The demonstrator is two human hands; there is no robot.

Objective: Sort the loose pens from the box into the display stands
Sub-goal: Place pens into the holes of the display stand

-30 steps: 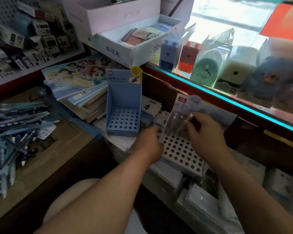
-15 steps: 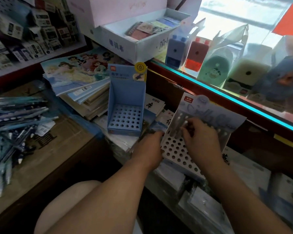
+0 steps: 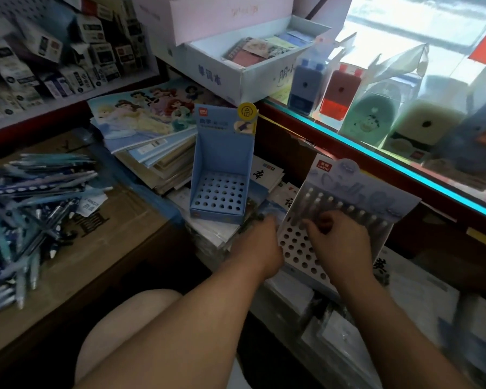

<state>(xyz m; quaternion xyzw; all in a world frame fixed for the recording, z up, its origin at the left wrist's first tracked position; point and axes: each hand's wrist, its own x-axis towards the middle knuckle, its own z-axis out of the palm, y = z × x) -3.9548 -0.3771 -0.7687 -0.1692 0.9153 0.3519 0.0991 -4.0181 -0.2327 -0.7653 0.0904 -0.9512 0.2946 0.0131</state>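
A white display stand [image 3: 298, 249] with a grid of holes lies tilted at centre right, with a row of pens [image 3: 345, 209] standing along its back card. My left hand [image 3: 257, 244] grips the stand's left edge. My right hand [image 3: 340, 240] is over the holes, fingers curled on a pen in the row. An empty blue display stand [image 3: 222, 175] stands upright just left of it. A heap of loose blue pens [image 3: 26, 203] lies on flattened cardboard [image 3: 101, 242] at the far left.
Stacked notebooks and colouring books [image 3: 152, 130] sit behind the blue stand. A glass counter with a teal edge [image 3: 376, 155] runs along the right, holding pencil sharpeners [image 3: 306, 85]. White boxes [image 3: 236, 68] stand at the back. My knee [image 3: 129, 327] is below.
The view shifted slightly. My right hand slid down the row of pens toward the holes, and my left hand stayed on the white stand's edge.
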